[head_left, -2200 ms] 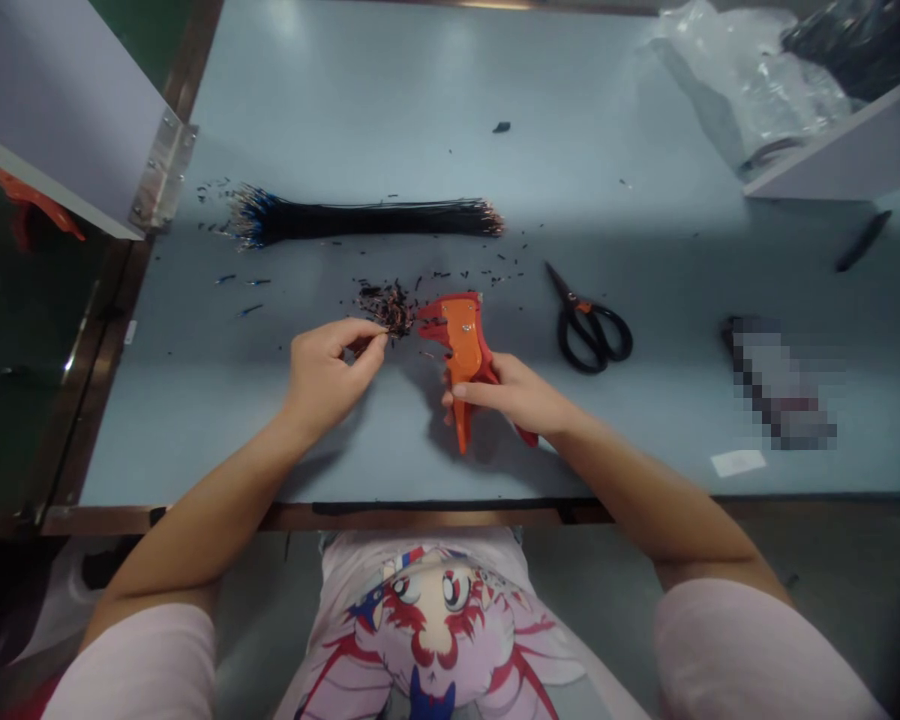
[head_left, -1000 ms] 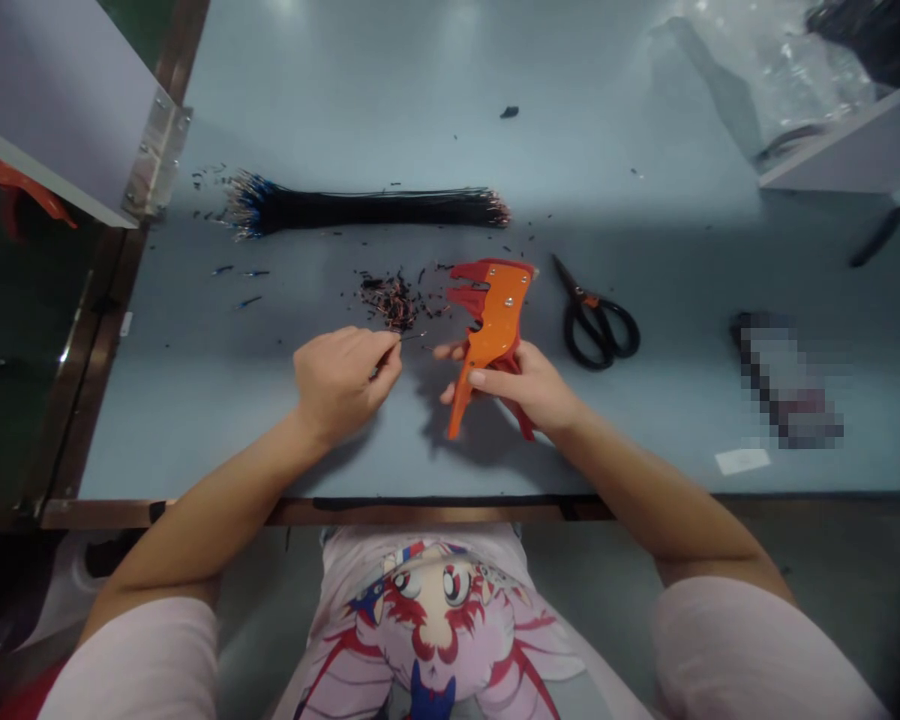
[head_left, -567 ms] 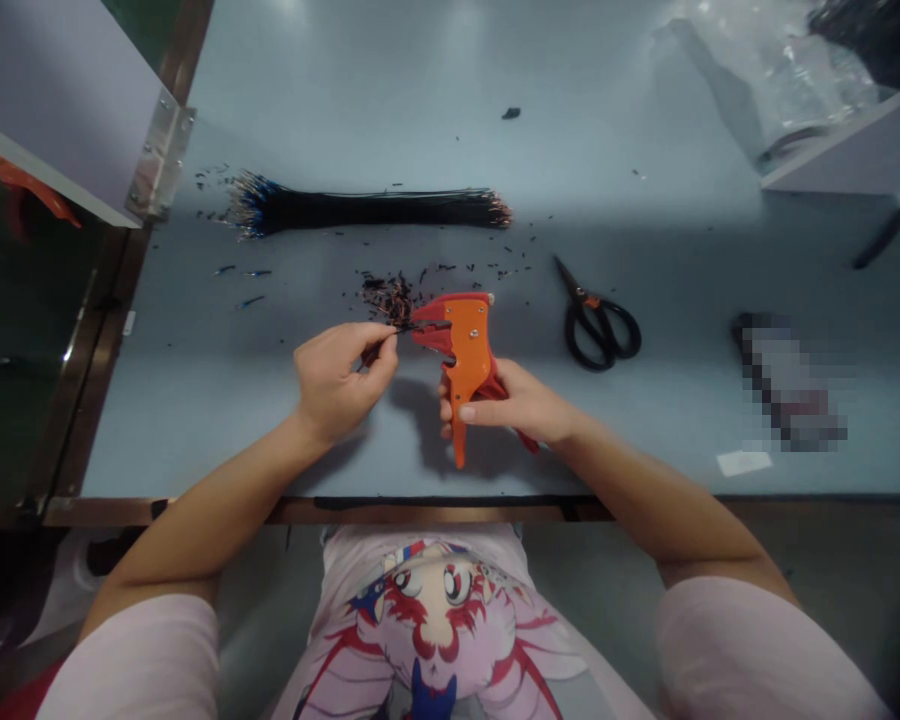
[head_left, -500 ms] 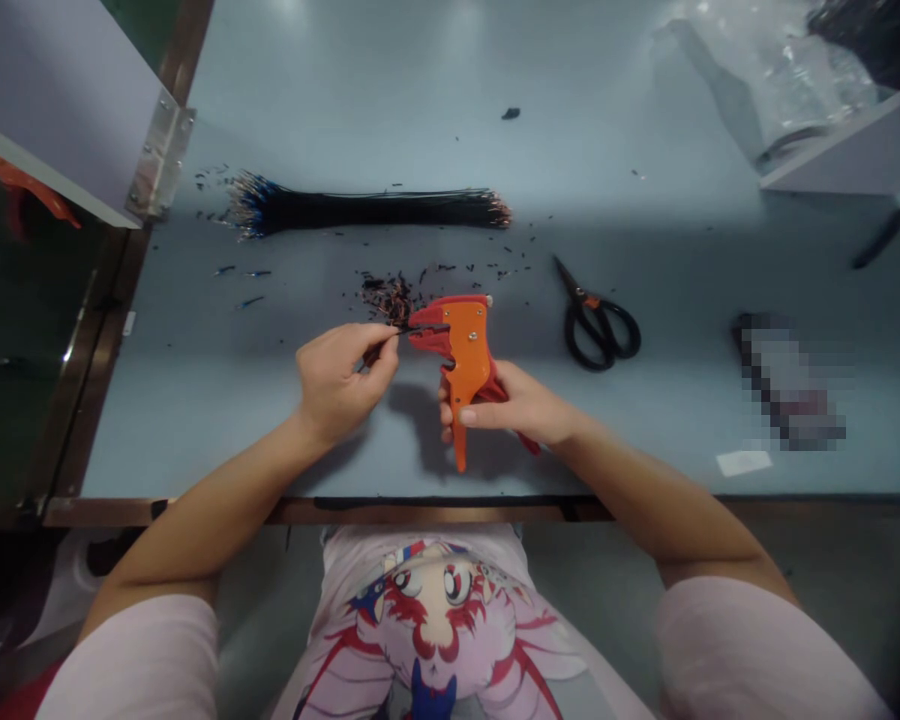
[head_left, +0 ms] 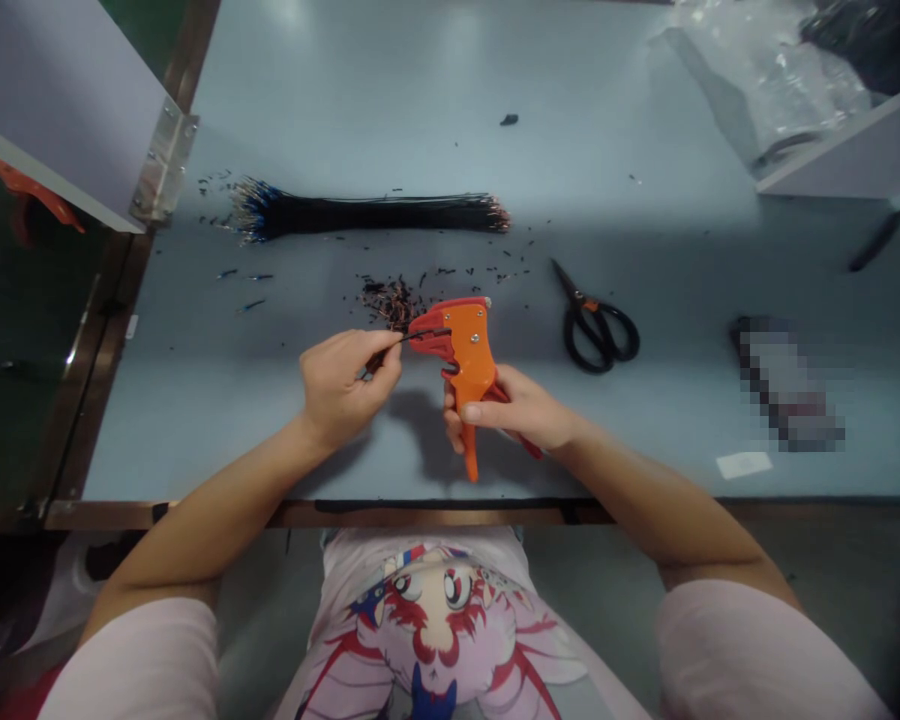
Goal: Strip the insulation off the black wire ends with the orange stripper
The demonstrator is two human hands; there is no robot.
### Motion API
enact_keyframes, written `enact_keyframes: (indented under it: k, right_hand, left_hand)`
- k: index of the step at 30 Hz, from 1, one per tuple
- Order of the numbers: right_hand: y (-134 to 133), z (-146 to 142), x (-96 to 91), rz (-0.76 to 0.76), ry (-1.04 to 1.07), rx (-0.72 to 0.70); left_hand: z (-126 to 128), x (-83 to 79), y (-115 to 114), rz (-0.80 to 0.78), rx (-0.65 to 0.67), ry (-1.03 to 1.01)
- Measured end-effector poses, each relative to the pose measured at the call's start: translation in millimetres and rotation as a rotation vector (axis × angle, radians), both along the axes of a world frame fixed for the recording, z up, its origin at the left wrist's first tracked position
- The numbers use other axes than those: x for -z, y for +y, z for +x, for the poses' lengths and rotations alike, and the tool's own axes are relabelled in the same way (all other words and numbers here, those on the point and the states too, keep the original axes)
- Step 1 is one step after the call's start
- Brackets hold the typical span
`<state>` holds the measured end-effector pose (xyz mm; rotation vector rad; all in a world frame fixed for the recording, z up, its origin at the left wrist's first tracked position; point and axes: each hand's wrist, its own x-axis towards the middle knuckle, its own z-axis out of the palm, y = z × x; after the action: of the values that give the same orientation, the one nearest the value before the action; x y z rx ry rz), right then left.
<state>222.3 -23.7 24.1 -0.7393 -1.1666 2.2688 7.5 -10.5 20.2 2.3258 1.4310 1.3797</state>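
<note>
My left hand (head_left: 347, 388) pinches a thin black wire (head_left: 425, 335) between thumb and fingers. The wire's far end lies at the jaws of an orange-and-red automatic wire stripper (head_left: 471, 358), and I cannot tell how deep it goes. My right hand (head_left: 511, 410) is wrapped around the stripper's handles, holding the tool upright with its jaws toward my left hand. Just behind the jaws lies a small heap of cut wire bits (head_left: 390, 303). Farther back stretches a long bundle of black wires (head_left: 367, 212) with blue-tipped ends at the left.
Black scissors (head_left: 596, 325) lie right of the stripper on the pale blue workbench (head_left: 307, 130). Beyond them are a pixelated object (head_left: 784, 385), a white slip (head_left: 744, 465) and a black strip (head_left: 879, 240). A clear plastic bag (head_left: 765, 70) sits back right; a hinged white panel (head_left: 60, 100) intrudes left.
The stripper has shifted slightly toward me and stays upright. My left hand has moved a little right, bringing the wire's end across the jaws.
</note>
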Motion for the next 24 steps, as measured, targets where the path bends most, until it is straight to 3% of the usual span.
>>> enact_keyframes:
  k: [15,24]
  right_hand:
    - [-0.4,-1.3,0.3,0.007,-0.060,0.045]
    - [1.5,-15.0,17.7,-0.138,-0.118,0.139]
  left_hand:
    - [-0.7,0.0,0.0,-0.002,-0.008,0.031]
    - [-0.8,13.6,8.7,-0.275,-0.046,0.150]
